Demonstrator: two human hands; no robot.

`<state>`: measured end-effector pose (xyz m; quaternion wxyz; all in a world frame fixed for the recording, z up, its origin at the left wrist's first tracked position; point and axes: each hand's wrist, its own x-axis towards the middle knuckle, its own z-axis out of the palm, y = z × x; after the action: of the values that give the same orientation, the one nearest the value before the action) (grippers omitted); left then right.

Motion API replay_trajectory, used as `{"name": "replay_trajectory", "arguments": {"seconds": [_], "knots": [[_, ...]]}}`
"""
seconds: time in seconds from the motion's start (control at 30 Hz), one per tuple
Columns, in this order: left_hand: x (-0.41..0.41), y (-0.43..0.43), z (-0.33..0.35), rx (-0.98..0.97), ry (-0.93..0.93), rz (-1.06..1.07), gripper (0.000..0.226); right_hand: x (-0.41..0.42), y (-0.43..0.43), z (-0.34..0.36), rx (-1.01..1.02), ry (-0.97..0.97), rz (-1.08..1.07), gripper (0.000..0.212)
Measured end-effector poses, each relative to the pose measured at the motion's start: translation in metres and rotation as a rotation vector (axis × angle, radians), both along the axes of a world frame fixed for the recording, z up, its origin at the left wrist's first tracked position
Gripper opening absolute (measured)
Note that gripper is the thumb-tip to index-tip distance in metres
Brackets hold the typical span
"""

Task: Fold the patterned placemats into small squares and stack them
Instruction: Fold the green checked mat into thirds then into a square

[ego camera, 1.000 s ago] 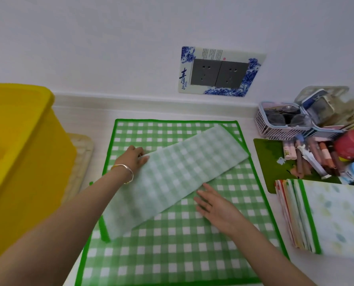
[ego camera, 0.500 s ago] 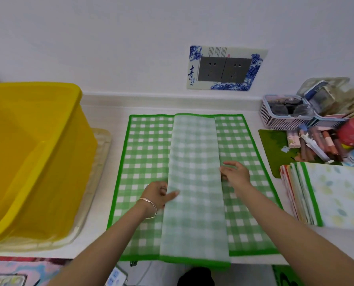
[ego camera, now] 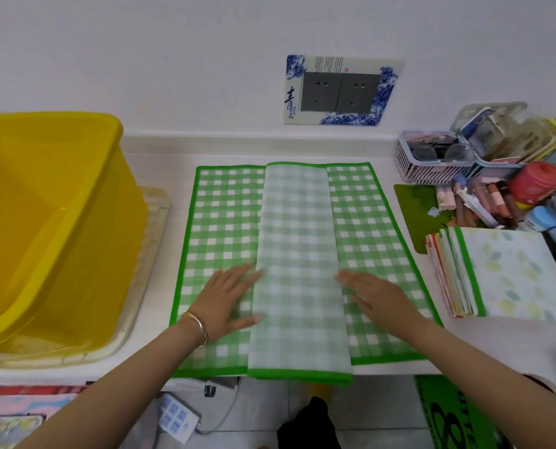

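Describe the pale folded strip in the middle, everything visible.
The folded strip is a long, narrow placemat folded lengthwise, with its faded green-check reverse facing up and bright green binding at both ends. It looks thin and flexible. It lies flat along the centre of an unfolded green checked placemat, and its near end slightly overhangs the counter. The left hand touches its left edge and the right hand its right edge, both with straight fingers.

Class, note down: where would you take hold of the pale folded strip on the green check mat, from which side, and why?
Probably the near end of the folded strip, a grip at each green-hemmed corner, coming from the front. That end seems to overhang the counter, leaving room underneath; the long sides lie flat on the open mat.
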<state>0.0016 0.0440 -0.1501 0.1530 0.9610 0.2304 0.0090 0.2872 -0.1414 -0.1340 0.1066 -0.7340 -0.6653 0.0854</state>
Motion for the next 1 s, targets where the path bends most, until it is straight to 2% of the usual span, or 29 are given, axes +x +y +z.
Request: {"name": "replay_trajectory", "arguments": {"seconds": [0.07,0.13,0.3,0.4,0.57,0.67,0.77,0.87,0.93,1.0], "knots": [[-0.004,-0.004,-0.008,0.036,0.102,-0.162,0.090,0.002,-0.012,-0.009,0.021,-0.222,0.237,0.081],[-0.006,-0.006,-0.016,0.061,0.165,-0.238,0.097,0.003,-0.017,-0.012,-0.006,-0.289,0.402,0.098],[-0.008,-0.009,-0.020,0.025,0.257,-0.229,0.105,-0.009,-0.007,-0.014,0.020,-0.383,0.651,0.091],[-0.007,-0.009,-0.017,0.010,0.296,-0.235,0.112,-0.021,0.008,-0.022,0.044,-0.379,0.653,0.088],[-0.006,-0.008,-0.013,0.029,0.360,-0.273,0.129,-0.026,0.012,-0.023,0.000,-0.235,0.537,0.091],[-0.005,-0.007,-0.013,0.042,0.378,-0.295,0.134,-0.024,0.010,-0.019,-0.010,-0.037,0.459,0.073],[-0.004,-0.007,-0.012,0.051,0.313,-0.292,0.122,-0.023,0.009,-0.016,0.027,0.005,0.416,0.057],[0.003,-0.009,-0.006,0.031,0.165,-0.286,0.092,-0.021,0.004,-0.022,0.062,-0.043,0.455,0.064],[0.010,-0.013,-0.008,0.095,0.122,-0.334,0.080,-0.022,0.002,-0.026,0.077,-0.074,0.460,0.064],[0.017,-0.016,-0.014,0.156,0.118,-0.355,0.087,-0.020,0.001,-0.029,0.073,-0.127,0.472,0.054]]}}
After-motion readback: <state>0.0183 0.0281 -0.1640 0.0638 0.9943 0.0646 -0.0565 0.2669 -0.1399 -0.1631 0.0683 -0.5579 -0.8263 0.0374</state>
